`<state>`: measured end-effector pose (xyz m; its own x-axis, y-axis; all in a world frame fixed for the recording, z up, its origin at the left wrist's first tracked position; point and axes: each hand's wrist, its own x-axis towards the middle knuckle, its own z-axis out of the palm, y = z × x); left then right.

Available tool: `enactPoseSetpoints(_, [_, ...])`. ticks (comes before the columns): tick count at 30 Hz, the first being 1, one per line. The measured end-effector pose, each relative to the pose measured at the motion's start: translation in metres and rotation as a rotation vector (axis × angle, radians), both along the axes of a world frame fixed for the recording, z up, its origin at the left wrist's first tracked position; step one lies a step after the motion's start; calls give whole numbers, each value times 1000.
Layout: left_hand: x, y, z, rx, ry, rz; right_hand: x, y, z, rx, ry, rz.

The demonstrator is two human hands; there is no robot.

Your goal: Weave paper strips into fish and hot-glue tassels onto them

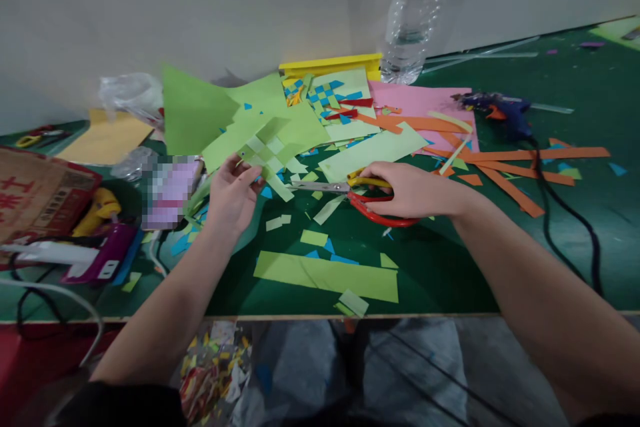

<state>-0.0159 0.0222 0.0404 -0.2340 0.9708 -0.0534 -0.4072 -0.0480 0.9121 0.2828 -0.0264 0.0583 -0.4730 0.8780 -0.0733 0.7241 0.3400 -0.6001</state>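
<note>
Between the thumb and fingers of my left hand (234, 192) is a woven paper piece (267, 150) in two shades of green, with a loose strip end hanging toward the lower right. My right hand (407, 190) grips scissors (367, 197) by their yellow and red handles. The blades point left, and their tips are close to the hanging strip end; whether they touch it I cannot tell. Small green and blue paper scraps lie below the blades. A long light-green strip (327, 275) rests near the table's front edge.
Green sheets (197, 113), a pink sheet (425, 97) and orange strips (543, 155) cover the back. A water bottle (415, 20) stands by the wall. Right is a blue glue gun (500, 110) with a black cord; left are a phone (171, 193), a purple device (103, 257) and a cardboard box (43, 193).
</note>
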Motion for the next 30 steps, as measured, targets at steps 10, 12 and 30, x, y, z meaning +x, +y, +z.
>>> enactPoseSetpoints(10, [2,-3,-2,35,42,-46,-3,-1,0,-20,-23,4])
enactPoseSetpoints(12, [3,-4,-3,41,65,-62,-4,-1,0,-17,-32,10])
enactPoseSetpoints(30, [7,-8,-1,48,72,-105,-5,0,-3,-2,-31,26])
